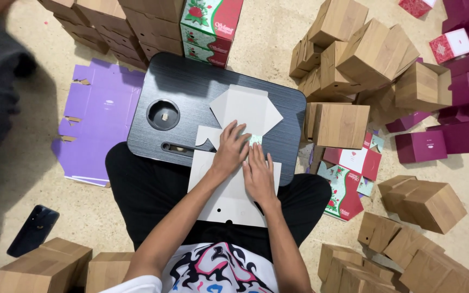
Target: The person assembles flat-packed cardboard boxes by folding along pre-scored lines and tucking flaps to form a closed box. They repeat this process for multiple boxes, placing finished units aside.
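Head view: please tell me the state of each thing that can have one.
Grey card blank: unfolded, flat on the lap table.
Left hand: pressing the blank.
Right hand: pressing the blank.
Purple sheets: flat on floor.
Brown boxes: folded up, piled.
Phone: screen dark.

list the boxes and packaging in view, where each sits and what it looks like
Flat box blank: grey-white card on the black lap table, under the left hand and right hand.
Purple flat sheets: floor, left of the table.
Red-and-green floral boxes: stacked beyond the table.
Brown wood-grain boxes: heaped at upper right.
Maroon boxes: far right.
Flat floral blanks: floor, right of the table.
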